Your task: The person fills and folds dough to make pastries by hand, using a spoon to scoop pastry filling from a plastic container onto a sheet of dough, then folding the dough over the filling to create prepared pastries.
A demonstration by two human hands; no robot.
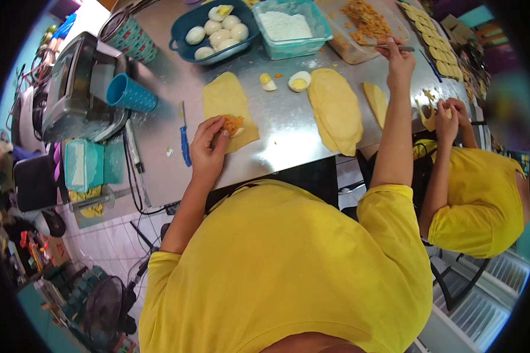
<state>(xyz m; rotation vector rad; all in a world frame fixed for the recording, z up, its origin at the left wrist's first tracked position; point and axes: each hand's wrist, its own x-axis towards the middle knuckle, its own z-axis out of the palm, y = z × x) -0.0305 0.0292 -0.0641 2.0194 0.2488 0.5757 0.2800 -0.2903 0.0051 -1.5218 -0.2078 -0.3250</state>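
Observation:
My left hand (208, 147) rests on the near part of a flat dough sheet (225, 97), its thumb apart from its fingers. The fingertips touch a small mound of orange filling (232, 124), with a pale piece of egg beside it. My right hand (398, 65) reaches forward, closed on the handle of a metal spoon (401, 48). The spoon's far end is over a clear container (350, 54) of crumbly orange filling (365, 20). Between my hands lie a halved boiled egg (299, 81), an egg piece (268, 82) and stacked oval dough sheets (335, 109).
A blue basin (185, 52) holds several boiled eggs, next to a teal tub (294, 48) of flour. A blue-handled knife (185, 146), a blue cup (131, 93) and a machine (70, 88) are left. A co-worker's hands (450, 117) handle dough at right, near rows of shaped pieces (433, 41).

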